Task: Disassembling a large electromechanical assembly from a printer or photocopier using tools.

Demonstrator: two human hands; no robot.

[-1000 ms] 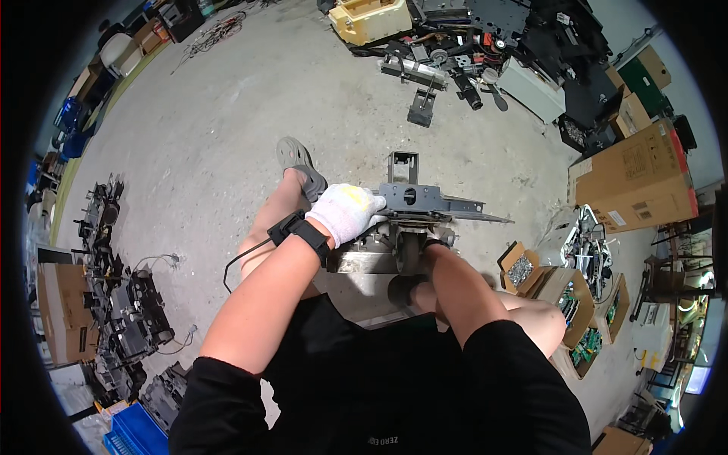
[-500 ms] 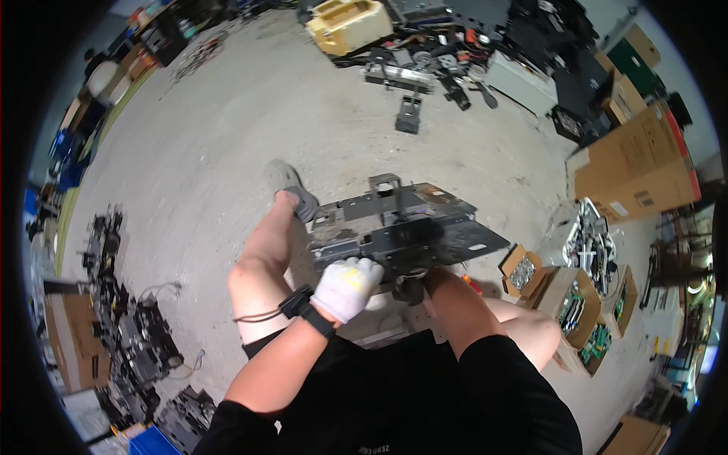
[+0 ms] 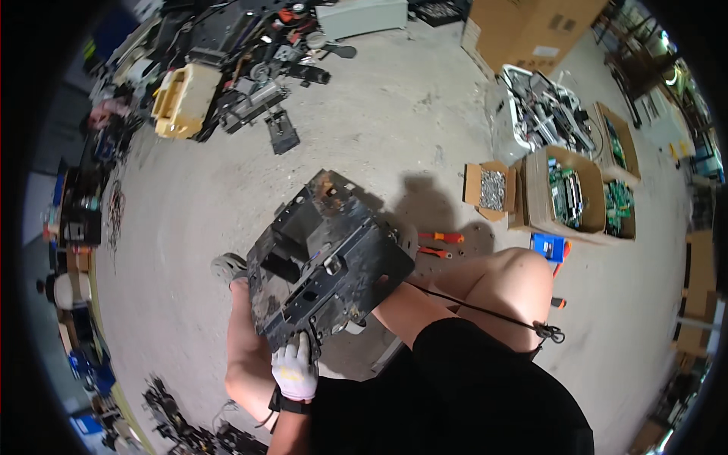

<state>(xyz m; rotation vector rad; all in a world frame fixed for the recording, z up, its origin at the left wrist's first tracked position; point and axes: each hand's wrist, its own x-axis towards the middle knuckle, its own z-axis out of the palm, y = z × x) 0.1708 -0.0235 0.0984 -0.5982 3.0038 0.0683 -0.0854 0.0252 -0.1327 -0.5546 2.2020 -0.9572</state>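
Observation:
A black metal chassis [image 3: 326, 258], dusty and rust-stained at its far corner, is held up tilted between my knees. It has flat plates, slots and a rectangular opening. My left hand [image 3: 295, 368], in a white glove, grips its near edge, with the fingers over the rim. My right forearm [image 3: 409, 312] runs up to the right side of the chassis and goes behind it. The chassis hides my right hand and its fingers. A black cord [image 3: 474, 307] stretches from beside the chassis across my right thigh.
Orange-handled screwdriver [image 3: 444, 237] and pliers [image 3: 436, 252] lie on the floor to the right. Beyond are a small carton of screws [image 3: 491, 189], cartons of green circuit boards [image 3: 561, 193] and a white bin of metal parts [image 3: 542, 114]. Scrap parts [image 3: 258, 72] and a yellow casing [image 3: 186, 102] lie far left.
My view has turned to the right. The chassis has been tipped and turned, showing more of its broad face. My left hand stays on its near edge; my right hand is hidden behind it.

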